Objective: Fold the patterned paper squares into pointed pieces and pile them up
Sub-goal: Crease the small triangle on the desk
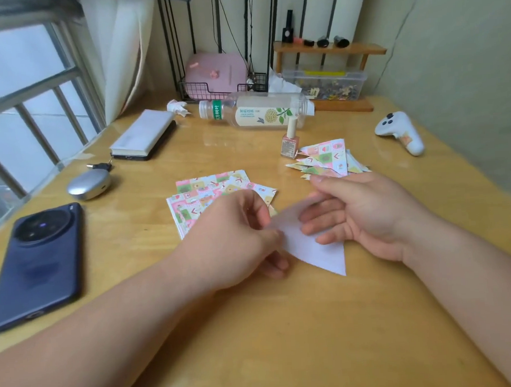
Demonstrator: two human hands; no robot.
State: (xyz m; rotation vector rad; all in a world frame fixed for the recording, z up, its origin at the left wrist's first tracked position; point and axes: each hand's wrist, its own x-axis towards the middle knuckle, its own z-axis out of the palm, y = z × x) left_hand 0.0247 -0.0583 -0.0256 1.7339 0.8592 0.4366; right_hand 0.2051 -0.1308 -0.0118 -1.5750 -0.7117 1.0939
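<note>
two grips clamped on one folded white triangle (316, 249): left grip (236, 238) pinching its left edge, right grip (362, 217) curled across its top; patterned squares (195, 196) just behind.

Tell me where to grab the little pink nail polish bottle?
Probably pinch the tall white cap of the nail polish bottle from above: it stands upright, and the pile of folded pieces lies close beside it.

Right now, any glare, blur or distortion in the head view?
Head view: the window is washed out; soft sheen on the table by the bottle; wide-angle bends the frame edges; left hand, right hand and the white paper they hold look slightly soft.
</note>
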